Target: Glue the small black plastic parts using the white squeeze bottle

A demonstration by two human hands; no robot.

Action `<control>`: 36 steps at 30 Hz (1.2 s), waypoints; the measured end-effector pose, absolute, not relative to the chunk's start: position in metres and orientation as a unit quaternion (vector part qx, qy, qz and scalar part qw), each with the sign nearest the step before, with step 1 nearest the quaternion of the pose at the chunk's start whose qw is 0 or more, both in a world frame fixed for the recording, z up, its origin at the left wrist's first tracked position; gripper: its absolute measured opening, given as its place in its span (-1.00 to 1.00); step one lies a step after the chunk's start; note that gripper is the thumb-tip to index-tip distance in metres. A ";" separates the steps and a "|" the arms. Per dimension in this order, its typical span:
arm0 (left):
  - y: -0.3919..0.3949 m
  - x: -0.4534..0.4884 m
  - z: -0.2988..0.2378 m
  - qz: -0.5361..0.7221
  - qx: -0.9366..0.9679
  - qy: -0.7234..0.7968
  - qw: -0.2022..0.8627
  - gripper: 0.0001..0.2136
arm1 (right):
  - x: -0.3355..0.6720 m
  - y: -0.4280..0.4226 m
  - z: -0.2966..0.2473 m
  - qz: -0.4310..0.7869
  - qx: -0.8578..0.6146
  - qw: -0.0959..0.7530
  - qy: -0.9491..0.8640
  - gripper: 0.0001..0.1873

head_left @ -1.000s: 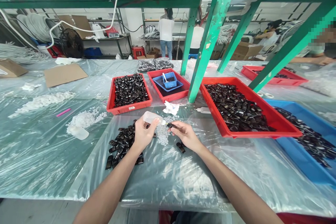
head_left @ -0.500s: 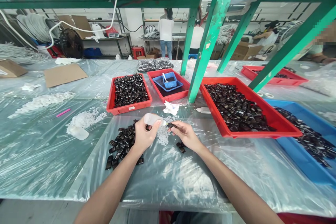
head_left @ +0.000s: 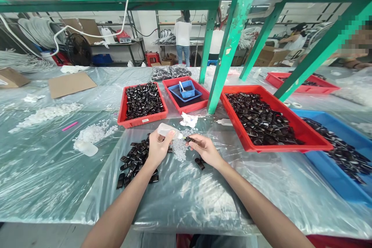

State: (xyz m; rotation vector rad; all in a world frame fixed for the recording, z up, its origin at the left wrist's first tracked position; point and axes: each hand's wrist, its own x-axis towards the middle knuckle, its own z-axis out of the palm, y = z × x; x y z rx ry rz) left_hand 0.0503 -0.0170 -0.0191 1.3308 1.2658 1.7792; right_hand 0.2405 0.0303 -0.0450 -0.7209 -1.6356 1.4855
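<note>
My left hand (head_left: pixel 159 148) is closed around a translucent squeeze bottle (head_left: pixel 168 130), tilted so its narrow tip points right. Pinched between the fingers of my right hand (head_left: pixel 205 149) is a small black plastic piece (head_left: pixel 188 139). The bottle's tip meets or nearly meets that piece; I cannot tell which. Under the hands lies a scatter of small clear-white bits (head_left: pixel 180 152). A pile of glossy black pieces (head_left: pixel 136 162) spreads beside and below my left hand. A few more black pieces (head_left: pixel 200 163) lie just below my right hand.
Red trays of black pieces stand at the centre (head_left: pixel 142 121) and right (head_left: pixel 279 148), with a blue tray (head_left: pixel 334 178) beyond. Another red tray (head_left: pixel 188 108) holds small blue trays. A green post (head_left: pixel 222 62) rises from the plastic-covered table. Another white heap (head_left: pixel 94 133) lies left.
The bottle in my left hand has tilted slightly and shifted a little left. My right hand keeps the black piece in nearly the same place.
</note>
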 end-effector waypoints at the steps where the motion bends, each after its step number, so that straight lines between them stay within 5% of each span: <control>1: -0.017 0.051 -0.019 0.667 0.497 0.474 0.289 -0.71 | 0.241 0.031 -0.045 0.584 -0.286 0.397 -0.648 -0.64; 16: -0.010 0.046 -0.014 0.739 0.326 0.429 0.405 -0.66 | 0.243 0.035 -0.045 0.608 -0.296 0.405 -0.615 -0.60; 25: -0.009 0.045 -0.013 0.753 0.294 0.413 0.420 -0.69 | 0.293 0.055 -0.019 0.240 -0.364 0.257 -0.863 -0.76; 30: -0.009 0.046 -0.012 0.759 0.286 0.419 0.408 -0.68 | 0.305 0.060 -0.017 0.236 -0.385 0.168 -0.876 -0.73; 36: -0.007 0.042 -0.010 0.782 0.259 0.421 0.379 -0.67 | 0.302 0.056 -0.019 0.245 -0.377 0.165 -0.878 -0.78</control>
